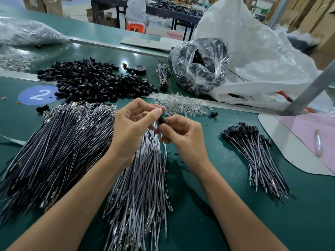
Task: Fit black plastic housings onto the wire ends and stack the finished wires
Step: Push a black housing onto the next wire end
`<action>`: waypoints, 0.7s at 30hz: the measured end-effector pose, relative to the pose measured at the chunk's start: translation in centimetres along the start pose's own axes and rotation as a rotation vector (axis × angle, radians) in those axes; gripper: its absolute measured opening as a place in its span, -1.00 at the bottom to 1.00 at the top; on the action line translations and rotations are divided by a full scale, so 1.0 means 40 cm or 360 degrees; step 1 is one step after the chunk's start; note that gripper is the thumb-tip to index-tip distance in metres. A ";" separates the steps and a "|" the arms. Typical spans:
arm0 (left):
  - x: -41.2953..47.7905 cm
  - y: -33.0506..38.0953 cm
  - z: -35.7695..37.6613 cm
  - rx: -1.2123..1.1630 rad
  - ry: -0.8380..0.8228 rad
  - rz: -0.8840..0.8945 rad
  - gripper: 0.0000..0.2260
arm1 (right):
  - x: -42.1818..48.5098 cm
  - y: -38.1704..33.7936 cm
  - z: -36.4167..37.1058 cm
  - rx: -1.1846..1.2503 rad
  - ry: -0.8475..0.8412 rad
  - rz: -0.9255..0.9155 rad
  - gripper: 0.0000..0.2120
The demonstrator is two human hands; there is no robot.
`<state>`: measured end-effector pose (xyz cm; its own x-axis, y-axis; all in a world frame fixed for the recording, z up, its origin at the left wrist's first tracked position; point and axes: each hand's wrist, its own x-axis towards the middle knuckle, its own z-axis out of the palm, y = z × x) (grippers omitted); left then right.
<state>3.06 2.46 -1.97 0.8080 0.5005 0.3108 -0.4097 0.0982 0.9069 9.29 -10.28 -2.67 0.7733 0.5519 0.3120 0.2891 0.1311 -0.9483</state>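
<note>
My right hand [181, 134] pinches a small black plastic housing [161, 120] between thumb and fingers, above the middle of the table. My left hand [132, 124] has its fingertips at the housing's top, and a thin wire [165, 160] hangs down from between the hands. A big fan of bare grey and black wires [59, 147] lies to the left and under my forearms. Loose black housings [96, 80] are heaped at the back. Finished wires with housings [253, 151] are stacked at the right.
Clear glass bulbs [179, 105] lie in a pile just beyond my hands. A clear bag of black parts [199, 66] and a large white sack [253, 51] stand behind. A tied wire bundle [164, 75] and tape roll [139, 69] lie nearby. A grey post [311, 87] leans at right.
</note>
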 end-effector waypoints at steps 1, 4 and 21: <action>0.000 0.000 0.001 -0.0032 -0.0026 -0.0006 -0.84 | 0.000 0.000 -0.001 0.0005 -0.0004 0.0004 -0.93; 0.000 0.000 0.004 -0.0058 -0.0066 -0.0019 -0.84 | 0.000 0.000 -0.002 0.0017 -0.0039 0.0019 -0.92; -0.012 -0.006 0.025 -0.0085 -0.0132 -0.0017 -0.81 | 0.007 0.010 -0.007 0.0015 0.0060 -0.0087 -0.87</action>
<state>3.20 1.36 -2.06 0.8438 0.4264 0.3259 -0.4212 0.1498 0.8945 9.77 -10.31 -2.96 0.7773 0.5120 0.3655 0.3267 0.1679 -0.9301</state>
